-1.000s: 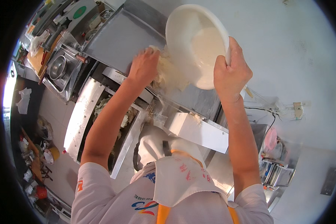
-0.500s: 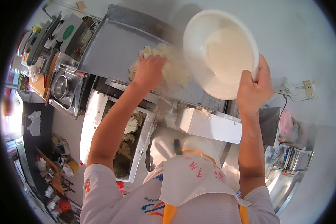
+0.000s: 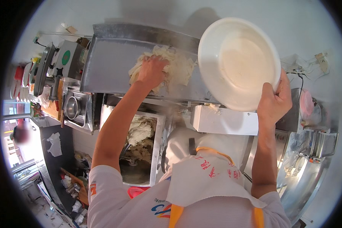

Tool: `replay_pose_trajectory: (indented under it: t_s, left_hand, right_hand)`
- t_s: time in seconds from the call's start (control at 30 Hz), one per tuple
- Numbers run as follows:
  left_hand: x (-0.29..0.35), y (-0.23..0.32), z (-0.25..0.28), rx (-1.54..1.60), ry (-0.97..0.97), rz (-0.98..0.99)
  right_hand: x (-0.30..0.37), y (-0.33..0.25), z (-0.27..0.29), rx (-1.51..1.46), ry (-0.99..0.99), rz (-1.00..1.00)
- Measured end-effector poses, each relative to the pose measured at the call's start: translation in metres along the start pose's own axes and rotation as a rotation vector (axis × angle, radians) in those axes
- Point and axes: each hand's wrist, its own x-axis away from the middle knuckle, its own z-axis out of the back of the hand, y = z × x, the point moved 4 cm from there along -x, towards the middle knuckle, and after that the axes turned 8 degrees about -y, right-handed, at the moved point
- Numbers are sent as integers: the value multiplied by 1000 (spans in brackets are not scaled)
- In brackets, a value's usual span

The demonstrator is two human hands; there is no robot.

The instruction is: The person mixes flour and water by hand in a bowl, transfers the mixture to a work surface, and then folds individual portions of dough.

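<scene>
My right grip (image 3: 274, 102) clamps the white bowl (image 3: 247, 62) by its rim; my left grip (image 3: 153, 72), closed or not I can't tell, lies on pale dough (image 3: 181, 68). The grey surface (image 3: 110, 62) beneath runs left to its edge; nearer me, a metal trough (image 3: 156, 152) holds lumpy dough (image 3: 141, 131).

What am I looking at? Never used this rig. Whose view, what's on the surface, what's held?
No robot here: these are a person's own bare hands. The view looks down from a fisheye camera on their head, so straight edges bend near the rim. The left hand rests on a pale, crumpled, dough-like heap on a flat grey metal worktop. The right hand grips the rim of a wide, round white bowl, its opening toward the camera. Nearer the body, an open silver metal trough holds a lumpy, pale, dough-like mass.
</scene>
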Motion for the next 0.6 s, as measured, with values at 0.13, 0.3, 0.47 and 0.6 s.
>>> replay_pose_trajectory:
  t_s: [0.13,0.3,0.47,0.6]
  left_hand:
    - [-10,12,41,355,-25,263]
    - [-11,-10,36,408,-51,242]
    - [-19,-38,30,717,-117,240]
    - [-25,-19,46,393,-111,396]
  right_hand:
    - [1,4,18,38,87,44]
    - [3,20,26,41,97,-4]
    - [8,35,41,-26,107,-73]
    - [9,42,55,-35,167,-63]
